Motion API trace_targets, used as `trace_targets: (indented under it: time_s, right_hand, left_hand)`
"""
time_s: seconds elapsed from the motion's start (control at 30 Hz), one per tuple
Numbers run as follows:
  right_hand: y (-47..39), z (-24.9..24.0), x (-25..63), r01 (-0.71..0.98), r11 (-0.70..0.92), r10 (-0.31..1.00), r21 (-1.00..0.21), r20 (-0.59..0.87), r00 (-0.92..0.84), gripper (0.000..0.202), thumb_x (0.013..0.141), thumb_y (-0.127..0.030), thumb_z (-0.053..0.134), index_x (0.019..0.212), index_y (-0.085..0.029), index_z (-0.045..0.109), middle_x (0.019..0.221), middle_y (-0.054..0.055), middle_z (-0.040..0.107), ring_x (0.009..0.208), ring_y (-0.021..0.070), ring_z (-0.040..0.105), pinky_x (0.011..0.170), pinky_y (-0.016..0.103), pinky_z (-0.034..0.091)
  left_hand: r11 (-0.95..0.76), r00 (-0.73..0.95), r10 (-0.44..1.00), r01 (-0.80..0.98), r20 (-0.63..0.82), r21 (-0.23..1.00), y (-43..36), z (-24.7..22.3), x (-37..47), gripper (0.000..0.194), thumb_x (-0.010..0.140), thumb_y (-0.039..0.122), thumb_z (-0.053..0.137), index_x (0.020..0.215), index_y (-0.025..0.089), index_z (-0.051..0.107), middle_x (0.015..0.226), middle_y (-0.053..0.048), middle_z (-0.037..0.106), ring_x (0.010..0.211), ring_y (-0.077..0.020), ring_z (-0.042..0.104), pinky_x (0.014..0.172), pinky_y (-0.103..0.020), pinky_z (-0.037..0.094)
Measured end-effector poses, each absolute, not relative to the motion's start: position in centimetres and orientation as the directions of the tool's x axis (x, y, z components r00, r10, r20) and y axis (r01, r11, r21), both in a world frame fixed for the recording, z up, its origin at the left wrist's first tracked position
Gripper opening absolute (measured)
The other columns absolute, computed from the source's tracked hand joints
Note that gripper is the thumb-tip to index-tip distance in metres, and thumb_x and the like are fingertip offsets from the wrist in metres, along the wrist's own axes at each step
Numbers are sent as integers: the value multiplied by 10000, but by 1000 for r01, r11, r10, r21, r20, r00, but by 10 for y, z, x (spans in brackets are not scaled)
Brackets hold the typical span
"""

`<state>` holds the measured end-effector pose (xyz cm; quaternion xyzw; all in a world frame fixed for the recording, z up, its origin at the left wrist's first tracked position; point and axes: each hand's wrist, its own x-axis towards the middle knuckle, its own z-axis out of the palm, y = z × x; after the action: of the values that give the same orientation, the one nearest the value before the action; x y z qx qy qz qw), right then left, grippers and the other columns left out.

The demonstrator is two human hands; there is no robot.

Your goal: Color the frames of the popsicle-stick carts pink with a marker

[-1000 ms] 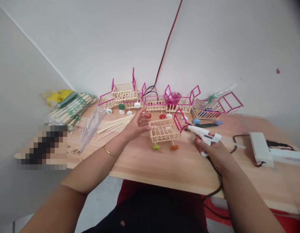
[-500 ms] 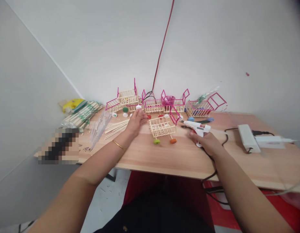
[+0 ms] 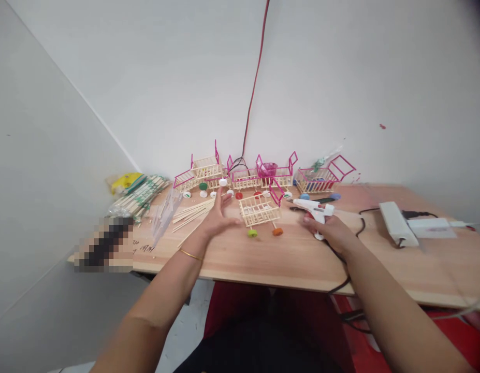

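While the right hand [image 3: 333, 232] grips the white hot-glue gun [image 3: 313, 209] by its handle, fingers wrapped, nozzle pointing left, the left hand [image 3: 216, 217] hangs spread and empty just left of the small cart of pale wooden sticks [image 3: 258, 210]. No contact with the cart that I can make out; the thumb tip is close to its left end.

Cart stands on the pale wooden bench [image 3: 286, 259], between the two hands. Pink stick frame at its right end. Green bottle-cap wheel [image 3: 252, 233] and orange bottle-cap wheel [image 3: 277, 231] under the near side.

Judgement on doing this well: steady the cart by its left end with the free hand before the nozzle comes in, hold at the stick frame rather than the wheels, keep fingers off the joint being glued. Feed glue in small dots; the lattice looks light and will likely shift under a push.

Around:
- Loose bundle of bare wooden sticks [image 3: 191, 211] lying beyond the left hand.
- Row of finished stick carts with pink frames [image 3: 259, 176] along the wall, loose caps in front of them.
- Packets of sticks in clear wrap [image 3: 139, 194] at the far left corner.
- White power strip [image 3: 395, 223] to the right, well apart from the cart.
- Black cord [image 3: 352, 235] running from the gun past the wrist and over the bench edge; could drag on the gun.
- Red and black wire [image 3: 255, 83] climbing the wall.
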<state>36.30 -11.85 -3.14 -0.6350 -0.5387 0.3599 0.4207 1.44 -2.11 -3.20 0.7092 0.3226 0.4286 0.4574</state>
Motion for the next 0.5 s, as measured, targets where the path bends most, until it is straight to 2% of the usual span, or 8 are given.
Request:
trace_targets:
  time_s: [0.1,0.23,0.37,0.5]
  right_hand:
    - [-119,-31,362,360,-78,986,-930,-19,165,359,714,-534,712,754,-201,585,592,-36,530,565,134,456,559,268,352]
    - [-121,-25,359,346,-96,985,-933,-39,168,353,704,-524,722,759,-200,595,594,-35,531,568,136,459,558,266,351]
    - [-123,-19,355,348,-117,982,-930,-55,182,351,692,-517,733,751,-199,595,601,-28,537,570,137,451,561,271,348]
    - [-123,-19,355,369,-100,983,-924,-35,180,376,702,-553,718,751,-202,590,598,-24,536,564,141,454,553,275,343]
  left_hand:
    - [-412,493,837,282,237,866,-33,-26,20,1487,440,431,916,1535,214,-66,1496,-221,362,1433,-369,286,1183,-554,147]
    - [-413,522,840,438,148,799,-46,-19,31,1499,389,438,924,1541,158,7,1532,-247,289,1452,-409,216,1195,-562,69]
    - [-418,524,843,492,123,764,-47,-18,37,1501,384,445,921,1542,171,7,1594,-225,144,1478,-414,106,1198,-552,-6]
    - [-425,531,836,471,137,773,-45,-18,40,1479,377,434,922,1542,205,40,1594,-202,170,1472,-427,119,1188,-573,-24]
